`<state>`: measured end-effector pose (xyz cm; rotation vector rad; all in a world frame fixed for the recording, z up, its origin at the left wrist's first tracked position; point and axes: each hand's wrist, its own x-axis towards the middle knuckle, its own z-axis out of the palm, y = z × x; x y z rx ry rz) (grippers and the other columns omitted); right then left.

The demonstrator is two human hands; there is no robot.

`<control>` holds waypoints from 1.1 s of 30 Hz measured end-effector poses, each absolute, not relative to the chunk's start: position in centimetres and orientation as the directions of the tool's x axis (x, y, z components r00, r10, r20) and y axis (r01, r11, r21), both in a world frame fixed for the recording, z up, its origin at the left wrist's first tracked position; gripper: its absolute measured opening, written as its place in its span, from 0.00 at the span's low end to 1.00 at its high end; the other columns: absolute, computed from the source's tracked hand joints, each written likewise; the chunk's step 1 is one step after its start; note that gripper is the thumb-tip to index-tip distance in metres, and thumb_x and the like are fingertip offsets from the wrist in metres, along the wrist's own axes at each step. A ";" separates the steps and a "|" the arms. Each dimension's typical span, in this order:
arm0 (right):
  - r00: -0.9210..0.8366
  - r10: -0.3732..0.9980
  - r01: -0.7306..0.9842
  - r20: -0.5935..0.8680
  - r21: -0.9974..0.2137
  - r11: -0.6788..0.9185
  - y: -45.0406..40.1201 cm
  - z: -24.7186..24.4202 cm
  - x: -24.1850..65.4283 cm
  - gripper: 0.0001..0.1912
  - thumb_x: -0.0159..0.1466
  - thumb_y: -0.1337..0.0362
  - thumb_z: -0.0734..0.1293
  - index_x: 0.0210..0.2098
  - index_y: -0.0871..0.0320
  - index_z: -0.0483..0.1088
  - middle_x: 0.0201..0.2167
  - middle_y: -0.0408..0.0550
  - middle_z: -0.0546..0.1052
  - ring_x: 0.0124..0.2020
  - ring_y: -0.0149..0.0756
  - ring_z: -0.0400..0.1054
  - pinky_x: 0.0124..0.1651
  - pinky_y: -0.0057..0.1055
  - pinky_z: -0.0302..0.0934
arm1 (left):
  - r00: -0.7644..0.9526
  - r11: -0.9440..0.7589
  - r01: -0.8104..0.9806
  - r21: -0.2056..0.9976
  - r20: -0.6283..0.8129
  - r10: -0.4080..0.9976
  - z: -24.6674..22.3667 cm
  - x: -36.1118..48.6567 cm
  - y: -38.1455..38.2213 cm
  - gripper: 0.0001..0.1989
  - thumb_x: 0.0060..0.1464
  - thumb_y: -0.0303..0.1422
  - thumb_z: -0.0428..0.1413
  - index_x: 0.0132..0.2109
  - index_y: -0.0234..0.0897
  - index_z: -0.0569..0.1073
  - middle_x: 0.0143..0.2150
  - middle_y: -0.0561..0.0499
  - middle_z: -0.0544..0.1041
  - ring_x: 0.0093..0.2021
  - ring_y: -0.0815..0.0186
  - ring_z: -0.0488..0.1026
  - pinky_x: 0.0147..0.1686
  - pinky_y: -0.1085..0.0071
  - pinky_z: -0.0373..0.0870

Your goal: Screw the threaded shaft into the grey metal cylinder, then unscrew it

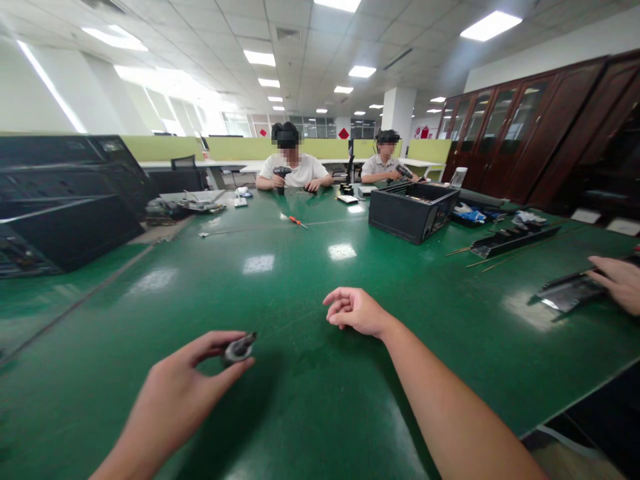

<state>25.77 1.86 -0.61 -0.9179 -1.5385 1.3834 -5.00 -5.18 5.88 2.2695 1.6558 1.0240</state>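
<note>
My left hand (187,387) is closed on a small round grey-and-black part (238,349), pinched between thumb and fingers above the green table. A short dark piece sticks out of the part toward the right; its exact kind is unclear. To the right, my right hand (357,311) hovers over the tabletop with its fingers loosely bent and apart. Nothing shows in that hand. Bare green table (295,293) surface lies around both hands.
A black computer case (413,212) and metal rails (515,240) stand right of centre. An orange screwdriver (296,221) lies farther back. At left is a large dark case (70,230). Two people sit opposite with power drills; another person's hand (620,280) touches a metal strip (567,291).
</note>
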 end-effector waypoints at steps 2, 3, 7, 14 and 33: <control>-0.353 0.917 0.146 0.184 -0.958 0.248 1.3 -0.4 25.2 0.23 0.52 0.71 0.71 0.48 0.58 0.71 0.35 0.45 0.77 0.26 0.27 0.66 0.31 0.28 0.62 | 0.270 -0.448 0.742 0.499 0.390 0.880 5.1 -2.4 -3.0 0.15 0.48 0.43 0.64 0.44 0.45 0.80 0.40 0.52 0.82 0.40 0.57 0.80 0.41 0.64 0.77; -0.349 0.910 0.255 0.225 -0.911 0.323 0.9 -0.2 25.0 0.26 0.52 0.72 0.71 0.50 0.56 0.70 0.38 0.45 0.77 0.27 0.28 0.67 0.33 0.28 0.63 | 0.307 -0.477 0.721 0.503 0.385 0.870 4.6 -1.1 -2.2 0.15 0.49 0.42 0.64 0.44 0.45 0.80 0.41 0.51 0.82 0.41 0.56 0.79 0.44 0.63 0.76; -0.381 0.862 0.457 0.334 -0.742 0.490 -0.6 1.1 24.1 0.32 0.52 0.69 0.74 0.57 0.52 0.68 0.45 0.46 0.76 0.37 0.34 0.70 0.42 0.32 0.65 | 0.369 -0.534 0.653 0.537 0.390 0.844 2.1 1.4 -0.7 0.16 0.51 0.35 0.61 0.48 0.42 0.78 0.44 0.50 0.81 0.43 0.58 0.79 0.47 0.64 0.75; -0.450 0.816 0.536 0.362 -0.622 0.571 -1.2 1.5 23.5 0.20 0.55 0.64 0.74 0.47 0.55 0.75 0.42 0.48 0.77 0.42 0.39 0.71 0.47 0.33 0.64 | 0.398 -0.629 0.604 0.489 0.500 0.770 0.7 0.8 -1.0 0.08 0.54 0.33 0.60 0.43 0.42 0.76 0.39 0.52 0.80 0.40 0.62 0.77 0.42 0.68 0.73; -0.471 0.820 0.552 0.326 -0.616 0.562 -1.5 1.5 23.2 0.12 0.58 0.61 0.73 0.42 0.55 0.77 0.34 0.46 0.77 0.35 0.36 0.71 0.40 0.31 0.62 | 0.397 -0.632 0.510 0.584 0.492 0.775 0.3 1.2 -1.4 0.08 0.54 0.30 0.61 0.43 0.41 0.76 0.40 0.52 0.79 0.40 0.64 0.77 0.42 0.69 0.73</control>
